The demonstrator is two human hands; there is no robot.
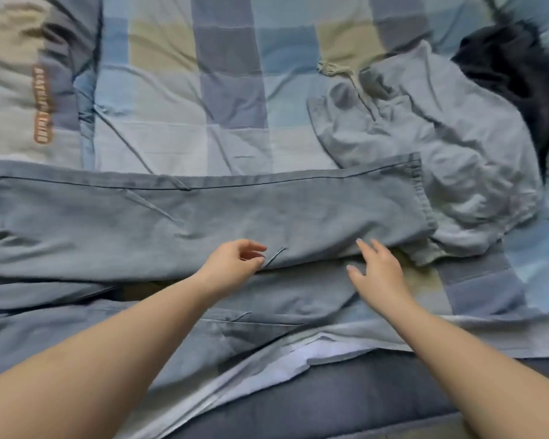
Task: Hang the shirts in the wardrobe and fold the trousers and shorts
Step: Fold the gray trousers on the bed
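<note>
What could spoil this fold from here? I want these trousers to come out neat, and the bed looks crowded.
1. The hem end of the blue-grey trousers lies on the crumpled pale garment; folding may drag it along.
2. Creases show near the left hand; unless smoothed, they may get pressed in.
3. Neither that hand nor the right hand grips the cloth, so the stacked legs could slip apart.

Both bare arms reach forward, left hand (235,264) loosely curled, right hand (377,270) spread flat.
</note>
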